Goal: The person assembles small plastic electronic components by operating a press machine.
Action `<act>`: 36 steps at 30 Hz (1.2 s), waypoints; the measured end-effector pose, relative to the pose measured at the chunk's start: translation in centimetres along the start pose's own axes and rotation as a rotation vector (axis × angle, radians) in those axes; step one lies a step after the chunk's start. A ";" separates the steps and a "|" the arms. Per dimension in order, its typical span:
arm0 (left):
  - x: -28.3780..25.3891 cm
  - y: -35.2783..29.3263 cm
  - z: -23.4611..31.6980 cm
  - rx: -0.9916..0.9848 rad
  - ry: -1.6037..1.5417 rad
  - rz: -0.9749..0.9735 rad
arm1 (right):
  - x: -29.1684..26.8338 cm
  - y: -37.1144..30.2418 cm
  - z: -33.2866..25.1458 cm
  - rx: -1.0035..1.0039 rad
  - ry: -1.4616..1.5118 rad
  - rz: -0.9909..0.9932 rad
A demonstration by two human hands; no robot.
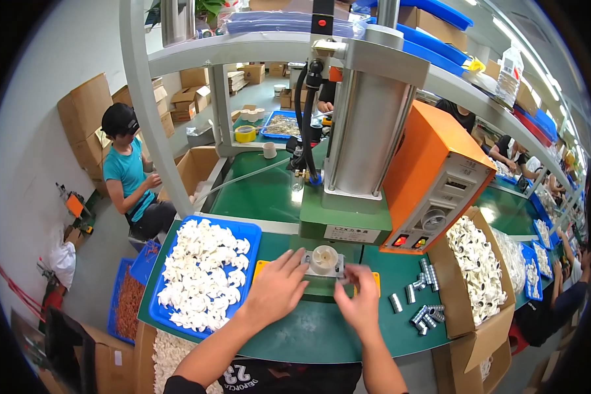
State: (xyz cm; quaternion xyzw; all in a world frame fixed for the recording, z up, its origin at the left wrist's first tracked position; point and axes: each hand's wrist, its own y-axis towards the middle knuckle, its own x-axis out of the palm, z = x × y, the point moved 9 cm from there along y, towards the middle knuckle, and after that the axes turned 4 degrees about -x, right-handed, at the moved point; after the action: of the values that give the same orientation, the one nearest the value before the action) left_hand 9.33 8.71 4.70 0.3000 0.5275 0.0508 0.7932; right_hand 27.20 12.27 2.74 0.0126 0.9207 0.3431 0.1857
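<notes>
White round part (324, 259) sits upright on the metal plate (340, 262), mid-frame, right under the press head (341, 218); plate prob. keeps it centred below the ram. L hand (279, 287) lies nearly flat at plate's left edge, fingers extended & close together, thumb a bit off, clamped on nothing visible; R hand (359, 302) is at the right edge, thumb & index apart, nothing seen btwn them; can't tell if either touches plate. Likely both stay to the sides b/c the space above the part belongs to the press. Blue tray (251, 231) of white pcs (200, 276), centre-left, & loose metal cylinders (421, 317), lower right, flank the work, presumably for easy reach w/o leaning.
</notes>
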 end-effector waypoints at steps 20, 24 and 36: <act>-2.0 -4.1 -3.5 -0.123 0.075 -0.011 | -4.2 -2.8 2.7 -0.091 -0.634 -0.119; -1.4 -3.5 -3.6 -0.133 0.039 -0.001 | -4.6 -3.0 3.0 -0.093 -0.696 -0.179; -7.1 -8.1 -11.8 -0.294 -0.048 0.006 | -5.1 -3.1 3.7 -0.030 -0.578 -0.162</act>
State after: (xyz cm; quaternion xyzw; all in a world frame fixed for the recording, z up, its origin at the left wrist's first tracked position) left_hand -5.94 4.25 3.03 0.1831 0.4944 0.1226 0.8408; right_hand 33.57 11.42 -0.09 0.0334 0.8224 0.3229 0.4672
